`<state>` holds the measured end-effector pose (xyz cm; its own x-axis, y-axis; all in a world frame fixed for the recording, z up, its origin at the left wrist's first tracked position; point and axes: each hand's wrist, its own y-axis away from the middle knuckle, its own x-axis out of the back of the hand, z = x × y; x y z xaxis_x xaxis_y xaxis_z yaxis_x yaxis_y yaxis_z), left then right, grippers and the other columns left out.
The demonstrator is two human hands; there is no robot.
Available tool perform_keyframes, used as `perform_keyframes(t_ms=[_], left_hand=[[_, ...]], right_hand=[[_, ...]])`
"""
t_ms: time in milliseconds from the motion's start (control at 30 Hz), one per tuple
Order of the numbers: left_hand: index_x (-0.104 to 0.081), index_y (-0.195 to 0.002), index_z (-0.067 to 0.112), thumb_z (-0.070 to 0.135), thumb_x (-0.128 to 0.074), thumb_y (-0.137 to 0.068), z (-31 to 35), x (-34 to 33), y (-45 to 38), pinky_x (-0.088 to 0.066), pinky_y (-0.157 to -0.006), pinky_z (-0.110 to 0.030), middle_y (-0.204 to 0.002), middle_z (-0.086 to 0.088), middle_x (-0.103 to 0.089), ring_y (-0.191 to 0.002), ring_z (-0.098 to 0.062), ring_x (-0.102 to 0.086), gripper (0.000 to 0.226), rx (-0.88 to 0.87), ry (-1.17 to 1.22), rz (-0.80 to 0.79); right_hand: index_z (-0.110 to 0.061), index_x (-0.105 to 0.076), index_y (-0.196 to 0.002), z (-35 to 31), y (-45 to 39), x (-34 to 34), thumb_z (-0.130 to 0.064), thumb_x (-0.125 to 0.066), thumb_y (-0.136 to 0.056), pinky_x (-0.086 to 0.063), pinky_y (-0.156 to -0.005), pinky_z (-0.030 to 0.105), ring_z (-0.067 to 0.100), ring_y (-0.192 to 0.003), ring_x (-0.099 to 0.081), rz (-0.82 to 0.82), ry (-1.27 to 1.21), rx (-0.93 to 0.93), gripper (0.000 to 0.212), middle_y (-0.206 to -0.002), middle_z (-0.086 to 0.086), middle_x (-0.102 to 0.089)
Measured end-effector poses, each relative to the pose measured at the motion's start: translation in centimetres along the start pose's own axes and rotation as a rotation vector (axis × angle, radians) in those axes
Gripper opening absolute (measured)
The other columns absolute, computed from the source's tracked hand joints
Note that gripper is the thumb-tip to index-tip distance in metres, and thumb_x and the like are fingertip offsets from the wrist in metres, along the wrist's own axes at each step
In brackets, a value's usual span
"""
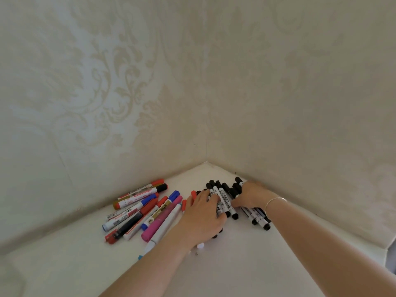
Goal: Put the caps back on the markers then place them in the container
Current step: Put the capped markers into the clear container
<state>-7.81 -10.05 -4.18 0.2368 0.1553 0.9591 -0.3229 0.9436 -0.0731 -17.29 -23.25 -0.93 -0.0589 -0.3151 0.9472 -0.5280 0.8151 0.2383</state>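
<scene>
Black-capped markers lie heaped in the worktop corner; both hands rest on them, left hand spread flat, right hand curled around several. Sorting step, seemingly. Next: pick one and find its cap; no container visible.

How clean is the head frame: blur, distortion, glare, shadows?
Head view: wide-angle bend, so the wall corner and table edges splay outward; soft even daylight, no glare, only faint shadows under the left hand and right hand; the marker pile is fairly sharp, labels unreadable; frame borders are soft; no container is in view.
</scene>
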Motion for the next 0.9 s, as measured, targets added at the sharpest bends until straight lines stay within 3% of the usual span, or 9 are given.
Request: perform_keyframes(t_ms=[100,200,367,467,567,667,800,833,900], left_hand=[[-0.037,-0.140,0.021,0.038,-0.039,-0.096,0.2,0.3,0.2,-0.014,-0.116,-0.039,-0.151,0.002,-0.031,-0.138,-0.018,-0.026,0.047,-0.024,0.000,0.002],[-0.039,-0.139,0.022,0.038,-0.039,-0.096,0.2,0.4,0.2,-0.015,-0.114,-0.036,-0.147,0.004,-0.036,-0.136,-0.017,-0.029,0.046,-0.036,0.010,0.002],[-0.041,-0.139,0.023,0.039,-0.040,-0.097,-0.1,0.8,-0.2,-0.016,-0.114,-0.036,-0.147,0.005,-0.036,-0.136,-0.017,-0.031,0.045,-0.049,0.044,0.004],[-0.041,-0.139,0.023,0.039,-0.042,-0.098,-0.4,0.9,-0.7,-0.029,-0.111,-0.034,-0.146,0.005,-0.038,-0.129,-0.017,-0.041,0.045,-0.036,0.202,0.110],[-0.048,-0.132,0.022,0.037,-0.044,-0.099,-0.2,1.9,-1.0,-0.039,-0.094,-0.022,-0.132,0.007,-0.050,-0.114,-0.007,-0.051,0.037,0.054,0.567,0.282],[-0.052,-0.124,0.017,0.036,-0.046,-0.099,0.7,3.1,-1.7,-0.045,-0.097,-0.030,-0.122,0.001,-0.059,-0.110,-0.012,-0.058,0.032,0.272,1.040,0.330],[-0.057,-0.118,0.004,0.046,-0.048,-0.096,2.3,4.3,-2.0,-0.049,-0.090,-0.050,-0.120,-0.019,-0.061,-0.107,-0.032,-0.060,0.048,0.616,2.042,-0.059],[-0.060,-0.116,0.005,0.051,-0.047,-0.094,2.6,4.5,-1.8,-0.049,-0.088,-0.052,-0.116,-0.019,-0.064,-0.107,-0.033,-0.061,0.052,0.616,2.175,-0.131],[-0.062,-0.112,0.007,0.052,-0.044,-0.095,2.7,4.5,-1.8,-0.050,-0.081,-0.044,-0.098,-0.014,-0.071,-0.097,-0.028,-0.064,0.051,0.542,2.410,-0.107]], right_hand=[[-0.008,-0.055,-0.117,-0.4,-0.4,0.8,-0.034,-0.063,-0.081,-0.049,-0.074,0.025,0.019,-0.088,-0.058,-0.038,0.045,0.015,0.045,-0.094,0.002,-0.058],[-0.013,-0.055,-0.101,-0.4,-1.1,0.6,-0.023,-0.065,-0.078,-0.046,-0.066,0.025,0.019,-0.081,-0.056,0.017,0.063,-0.013,0.027,-0.075,-0.003,-0.051],[-0.016,-0.048,-0.084,-0.6,-1.7,0.3,-0.017,-0.058,-0.079,-0.043,-0.062,0.025,0.020,-0.082,-0.056,0.114,-0.011,0.003,0.011,-0.070,-0.005,-0.046],[-0.014,-0.050,-0.091,-0.3,-2.1,0.8,-0.016,-0.061,-0.076,-0.046,-0.062,0.027,0.021,-0.079,-0.059,0.160,-0.173,0.023,0.018,-0.075,-0.001,-0.052],[-0.014,-0.051,-0.098,-1.1,-1.8,2.0,-0.013,-0.067,-0.073,-0.049,-0.066,0.030,0.020,-0.079,-0.059,0.296,-0.575,0.105,0.030,-0.085,0.003,-0.059],[-0.015,-0.053,-0.090,-3.5,0.0,3.3,-0.008,-0.068,-0.075,-0.048,-0.064,0.027,0.017,-0.071,-0.055,0.401,-1.054,0.251,0.023,-0.079,0.002,-0.057],[-0.016,-0.050,-0.080,-6.8,2.2,3.9,0.001,-0.064,-0.075,-0.047,-0.063,0.032,0.019,-0.064,-0.051,0.509,-1.419,0.392,0.022,-0.072,0.007,-0.053],[-0.017,-0.050,-0.080,-7.4,2.6,3.7,0.001,-0.063,-0.075,-0.047,-0.062,0.032,0.020,-0.064,-0.051,0.528,-1.449,0.409,0.023,-0.074,0.009,-0.053],[-0.018,-0.050,-0.083,-8.4,3.0,2.9,0.002,-0.062,-0.074,-0.047,-0.061,0.032,0.019,-0.063,-0.050,0.537,-1.466,0.437,0.026,-0.075,0.010,-0.053]])
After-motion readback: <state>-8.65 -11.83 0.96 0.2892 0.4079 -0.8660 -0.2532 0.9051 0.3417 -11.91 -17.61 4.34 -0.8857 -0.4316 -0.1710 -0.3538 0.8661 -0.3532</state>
